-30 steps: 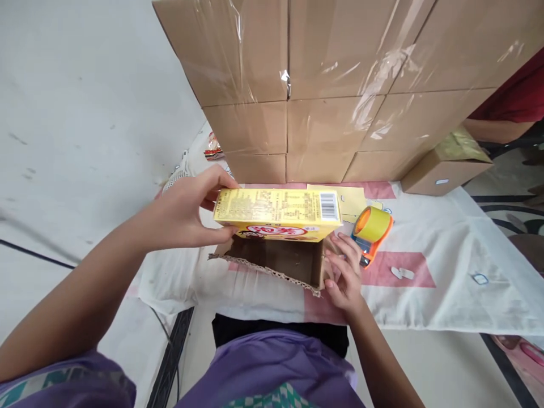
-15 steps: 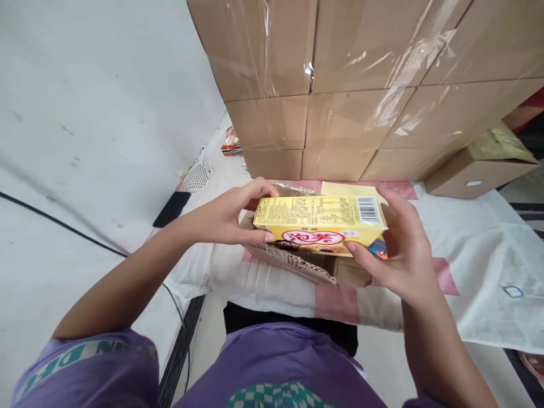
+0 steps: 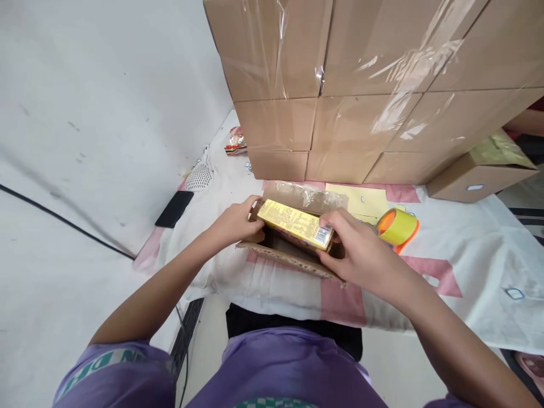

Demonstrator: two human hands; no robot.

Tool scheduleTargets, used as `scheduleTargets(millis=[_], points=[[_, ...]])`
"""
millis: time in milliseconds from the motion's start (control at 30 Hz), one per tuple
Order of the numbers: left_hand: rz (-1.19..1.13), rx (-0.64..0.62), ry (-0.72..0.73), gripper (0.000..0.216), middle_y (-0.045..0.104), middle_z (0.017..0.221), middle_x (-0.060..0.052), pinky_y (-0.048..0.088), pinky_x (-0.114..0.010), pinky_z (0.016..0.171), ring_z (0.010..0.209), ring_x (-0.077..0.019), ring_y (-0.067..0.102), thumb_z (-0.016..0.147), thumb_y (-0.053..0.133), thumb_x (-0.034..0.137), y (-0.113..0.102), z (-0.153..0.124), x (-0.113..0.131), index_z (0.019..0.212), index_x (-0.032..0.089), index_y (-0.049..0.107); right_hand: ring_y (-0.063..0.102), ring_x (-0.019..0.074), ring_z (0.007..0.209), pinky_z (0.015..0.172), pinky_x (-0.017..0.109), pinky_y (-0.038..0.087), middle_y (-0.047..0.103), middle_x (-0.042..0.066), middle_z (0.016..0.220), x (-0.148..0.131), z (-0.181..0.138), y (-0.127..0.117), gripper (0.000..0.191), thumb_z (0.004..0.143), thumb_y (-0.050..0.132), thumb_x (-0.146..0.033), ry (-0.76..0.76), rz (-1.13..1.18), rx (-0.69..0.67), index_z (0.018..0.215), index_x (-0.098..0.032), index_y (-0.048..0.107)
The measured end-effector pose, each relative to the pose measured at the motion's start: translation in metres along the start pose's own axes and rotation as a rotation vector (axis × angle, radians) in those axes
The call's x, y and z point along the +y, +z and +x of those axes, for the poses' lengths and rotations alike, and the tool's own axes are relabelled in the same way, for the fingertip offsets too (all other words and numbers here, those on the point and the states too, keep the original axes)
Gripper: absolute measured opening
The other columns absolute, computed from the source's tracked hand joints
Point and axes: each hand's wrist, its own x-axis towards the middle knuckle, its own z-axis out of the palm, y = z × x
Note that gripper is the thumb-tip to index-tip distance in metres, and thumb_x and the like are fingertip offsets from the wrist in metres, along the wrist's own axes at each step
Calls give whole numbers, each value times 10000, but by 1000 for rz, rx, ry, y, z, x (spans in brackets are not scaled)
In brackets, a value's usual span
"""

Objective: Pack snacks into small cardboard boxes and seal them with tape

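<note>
A yellow snack box with printed text and a barcode is partly inside an open cardboard carton, tilted with its right end nearer me. My left hand is closed at the box's left end, by the carton's left side. My right hand grips the barcode end between thumb and fingers. The carton's front flap leans toward me, and a rear flap with clear tape on it stands behind the box. The carton's inside is mostly hidden.
A wall of taped cardboard boxes rises behind. Yellow and orange tape rolls lie right of my right hand, near a yellow paper sheet. A black phone-like slab, a white perforated object and a red packet lie left. Another carton stands right.
Both hands have lowered the yellow box from above the carton into its opening. The tape rolls, mostly hidden before, now show beside my right hand.
</note>
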Motion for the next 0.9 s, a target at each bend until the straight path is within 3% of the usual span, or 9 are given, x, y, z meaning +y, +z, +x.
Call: scheduleTargets(millis=[100,167,367,500,700,900], points=[[88,7,-13,532,728,1204,-107,529,-372,808,967,-299,721,839,599,478,-2,1,4,1312,237,559,636,202,849,694,301,457,626,31,1023,0,-1,7,237,855,609,-134,20,-47,-114,1031,-235,485],[207,-55,-36,645,723,1198,-140,523,-390,788,989,-338,712,815,615,587,-4,1,6,1330,212,518,625,207,863,691,296,436,633,24,986,0,-1,8,214,852,599,-124,17,-60,-142,1004,-233,494],[478,-196,-73,788,718,1169,-181,506,-430,799,1043,-400,695,807,518,737,-10,1,20,1354,173,454,577,220,839,697,309,393,608,14,865,4,-10,3,182,836,628,-138,-27,-150,-84,888,-231,481],[565,-282,-94,774,721,1158,-195,506,-451,806,1035,-408,698,842,446,709,-7,-3,35,1363,136,469,567,165,721,634,287,389,609,14,918,7,-21,1,177,866,580,-122,40,-58,-107,870,-233,441],[719,-84,-92,739,700,1148,-215,503,-445,814,1021,-377,692,875,486,490,10,-8,54,1473,63,402,602,168,693,582,284,384,620,22,898,2,-26,-1,154,890,602,-185,48,-128,-137,833,-231,467],[724,-111,-14,795,638,1256,-225,487,-462,811,1017,-390,685,925,429,458,16,-4,57,1633,163,220,577,151,627,527,282,340,605,14,855,4,-33,-11,133,916,582,-199,-33,-208,-148,833,-228,482]])
